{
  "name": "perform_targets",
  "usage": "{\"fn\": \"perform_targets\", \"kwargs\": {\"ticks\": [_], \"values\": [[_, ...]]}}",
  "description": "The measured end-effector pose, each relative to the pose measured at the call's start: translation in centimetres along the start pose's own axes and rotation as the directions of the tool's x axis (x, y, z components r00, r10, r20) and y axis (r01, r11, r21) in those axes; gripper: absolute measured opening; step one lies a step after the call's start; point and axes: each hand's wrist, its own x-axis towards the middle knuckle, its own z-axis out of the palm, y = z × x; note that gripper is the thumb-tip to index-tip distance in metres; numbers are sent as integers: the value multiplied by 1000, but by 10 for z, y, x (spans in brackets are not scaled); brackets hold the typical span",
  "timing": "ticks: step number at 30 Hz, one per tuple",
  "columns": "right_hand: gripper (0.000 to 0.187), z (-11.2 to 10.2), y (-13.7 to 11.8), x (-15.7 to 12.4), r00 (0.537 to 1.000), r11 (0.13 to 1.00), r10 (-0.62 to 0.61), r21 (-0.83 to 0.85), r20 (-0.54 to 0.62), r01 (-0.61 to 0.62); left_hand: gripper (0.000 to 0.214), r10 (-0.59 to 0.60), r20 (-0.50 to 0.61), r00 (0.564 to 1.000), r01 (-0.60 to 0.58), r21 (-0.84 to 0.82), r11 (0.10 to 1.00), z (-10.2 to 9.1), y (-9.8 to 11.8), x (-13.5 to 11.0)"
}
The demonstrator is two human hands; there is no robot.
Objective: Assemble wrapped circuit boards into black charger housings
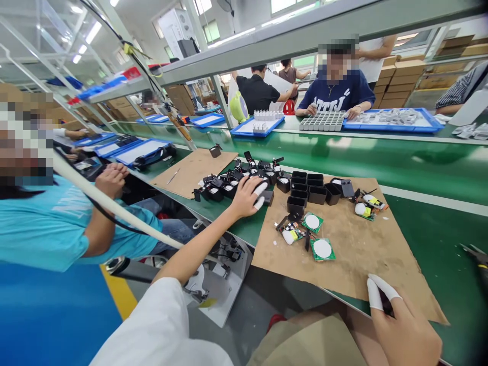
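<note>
My left hand (pixel 247 197) reaches over the pile of black cases, its fingers apart and white covers on two fingertips. Right beside those fingertips is a black case (pixel 269 197); whether they touch it I cannot tell. Several filled black cases (pixel 229 189) with loose lids crowd to its left. My right hand (pixel 404 320) is at the front edge of the cardboard sheet (pixel 354 254), two white-covered fingers bent together; something dark shows between them, unclear. Open black boxes (pixel 299 189) stand in rows on the cardboard. Before them lie green circuit boards (pixel 322 249) with white round discs.
Pliers (pixel 476 256) lie at the right edge. Tweezers (pixel 173 176) rest on another cardboard piece (pixel 190 170). Across the green bench, a person (pixel 335 91) handles a white grid tray (pixel 322 121). A co-worker in turquoise (pixel 68 218) sits at left. A metal beam crosses overhead.
</note>
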Motion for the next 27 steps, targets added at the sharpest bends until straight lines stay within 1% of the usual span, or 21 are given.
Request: {"fn": "perform_targets", "kwargs": {"ticks": [1,3,5,6,9,13,16,19,21,23,24,26,27], "values": [[13,0,0,1,1000,1000,-9,-2,-8,9,53,43,39,998,-43,14,999,3,8,4],[11,-1,0,3,999,1000,-25,0,-30,25,49,92,162,982,-98,30,995,12,19,13],[10,-1,2,4,999,999,-33,6,-43,33,40,76,268,960,-89,34,995,24,20,22],[11,-2,2,4,998,999,-35,10,-47,35,36,60,299,952,-75,39,996,29,16,25],[11,-2,4,1,998,999,-38,33,-45,40,27,30,338,941,-51,54,997,33,-5,27],[8,-1,4,-3,998,999,-31,35,-55,33,31,46,371,927,-63,36,997,24,-32,19],[8,-1,3,-4,998,999,-21,43,-57,23,34,73,379,922,-79,-1,997,18,-41,18],[9,-1,2,-3,999,997,-9,79,-42,12,32,98,351,931,-91,-38,995,12,-40,22],[11,-1,2,-3,999,996,-4,91,-38,7,32,103,302,948,-92,-52,994,3,-30,23],[15,-1,1,-4,1000,996,8,90,-27,-6,36,89,235,968,-79,-54,995,-8,-7,19],[16,-1,0,-5,1000,996,18,88,-22,-16,38,76,198,977,-66,-57,996,-14,10,15],[19,-1,-2,-6,999,995,47,88,-5,-47,41,47,124,991,-36,-84,996,-26,52,0],[20,-1,-3,-7,998,993,67,93,5,-67,40,26,75,997,-15,-142,990,-30,74,-9]]}}
